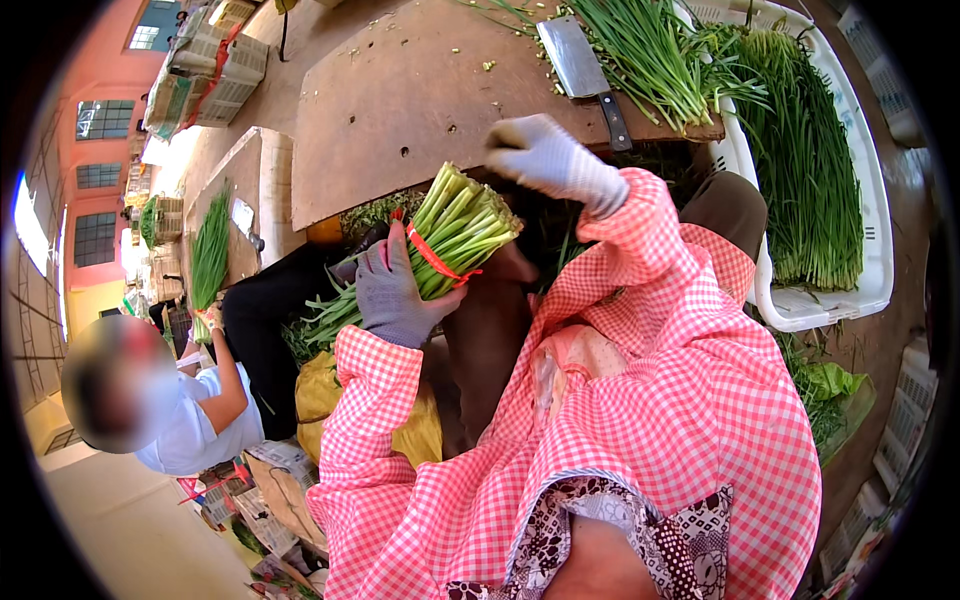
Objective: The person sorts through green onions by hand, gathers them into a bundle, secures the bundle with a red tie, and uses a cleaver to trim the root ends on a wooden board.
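Observation:
My left hand (391,292), in a grey knit glove, grips a bundle of green chives (469,221). A red band (433,259) wraps the bundle near its pale cut ends, which point up and away from me; the leaves trail off to the left below the hand. My right hand (551,159), in a whitish glove, is raised just above and right of the cut ends, apart from them. Its curled fingers are blurred, so whether they hold anything is unclear. Beyond it, a cleaver (576,64) lies on the wooden board (382,105), its black handle over the near edge.
Loose chives (645,56) lie beside the cleaver, with cut bits scattered around. At right stands a white plastic crate (879,240) of chives (799,172). A co-worker (199,412) sits at left, holding chives (210,247) by another board. A yellow sack (319,401) lies by my legs.

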### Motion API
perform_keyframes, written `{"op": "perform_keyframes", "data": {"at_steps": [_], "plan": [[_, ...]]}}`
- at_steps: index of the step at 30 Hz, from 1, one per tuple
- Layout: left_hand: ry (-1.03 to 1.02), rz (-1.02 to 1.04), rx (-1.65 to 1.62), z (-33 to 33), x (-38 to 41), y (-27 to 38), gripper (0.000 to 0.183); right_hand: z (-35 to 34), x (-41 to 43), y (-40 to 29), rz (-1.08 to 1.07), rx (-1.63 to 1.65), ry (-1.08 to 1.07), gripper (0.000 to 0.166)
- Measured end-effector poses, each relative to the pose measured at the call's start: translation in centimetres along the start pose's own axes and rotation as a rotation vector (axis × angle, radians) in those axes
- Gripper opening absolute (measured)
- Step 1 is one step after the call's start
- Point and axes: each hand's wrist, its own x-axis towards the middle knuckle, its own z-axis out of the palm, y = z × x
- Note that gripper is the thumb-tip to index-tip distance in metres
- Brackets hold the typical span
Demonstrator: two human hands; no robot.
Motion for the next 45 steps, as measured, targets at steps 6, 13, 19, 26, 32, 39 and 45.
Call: {"op": "perform_keyframes", "data": {"at_steps": [6, 13, 19, 26, 32, 39, 45], "plan": [[-0.034, -0.015, 0.004, -0.3, 0.3, 0.4, 0.106, -2.7, -3.1, -0.8, 0.263, -0.046, -0.092, 0.026], [-0.069, -0.001, 0.094, -0.4, 0.7, 1.3, 0.106, 0.2, -3.0, -1.5, 0.185, -0.101, -0.182, 0.033], [-0.023, 0.025, 0.117, -0.1, 0.5, 1.3, 0.104, -2.1, -4.3, 2.5, 0.04, -0.245, 0.127, 0.02], [-0.029, 0.039, 0.084, -0.3, 0.7, 1.7, 0.104, -2.3, -5.5, -0.8, 0.131, 0.082, -0.058, 0.027], [-0.03, 0.034, 0.097, -0.4, 0.7, 1.8, 0.106, 1.2, -4.8, -1.0, -0.139, -0.276, 0.066, 0.025], [0.064, 0.096, 0.128, 0.0, 0.8, 1.8, 0.108, -0.8, -6.7, -0.9, 0.128, 0.159, 0.13, 0.022], [0.04, 0.065, 0.149, 0.4, 0.7, 1.8, 0.109, -0.8, -6.5, -1.6, -0.023, 0.122, 0.119, 0.024]]}}
